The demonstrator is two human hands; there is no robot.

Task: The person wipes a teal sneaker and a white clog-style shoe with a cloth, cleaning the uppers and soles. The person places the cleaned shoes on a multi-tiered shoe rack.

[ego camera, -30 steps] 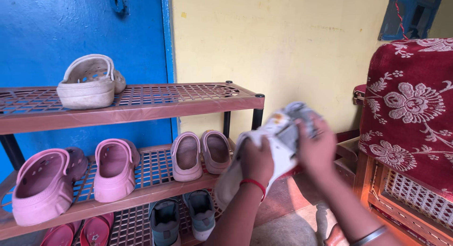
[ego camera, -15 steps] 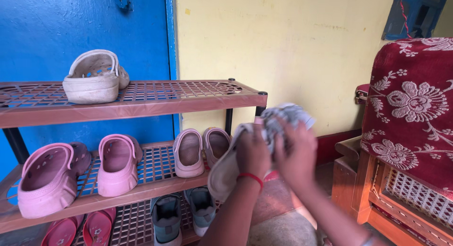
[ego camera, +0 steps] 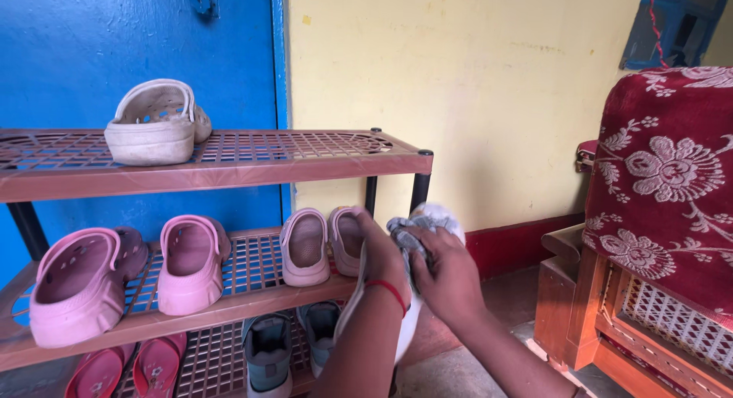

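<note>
**White shoe held and rubbed with a cloth beside the shoe rack**

White shoe point(ego camera: 408, 322) was what we saw at the centre of the head view, held up in the air just in front of the right end of the shoe rack point(ego camera: 229, 165), level with its middle shelf. Our left hand point(ego camera: 382, 257), with a red thread around the wrist, had its grip wrapped around the upper part of the shoe, fingers curled over its edge. Our right hand point(ego camera: 447, 272) had its grip pressed together on a crumpled grey cloth point(ego camera: 405, 234), which lay against the top of the shoe. The shoe's lower end hung below the two forearms and was partly hidden by them.

On the rack's top shelf we saw one beige clog point(ego camera: 153, 127), resting near the left side. The middle shelf carried a pair of large pink clogs point(ego camera: 130, 272) at the left and a smaller pale pink pair point(ego camera: 321, 241) just beside the held shoe. On the bottom shelf stood grey-green sneakers point(ego camera: 294, 344) and, further left, red sandals point(ego camera: 130, 367).

Behind the rack we saw a blue door point(ego camera: 114, 47) and a yellow wall point(ego camera: 458, 77) with a red skirting at the floor. At the right stood a wooden chair point(ego camera: 603, 314), well apart from the hands, draped with a red cloth patterned with white flowers point(ego camera: 672, 177).
</note>
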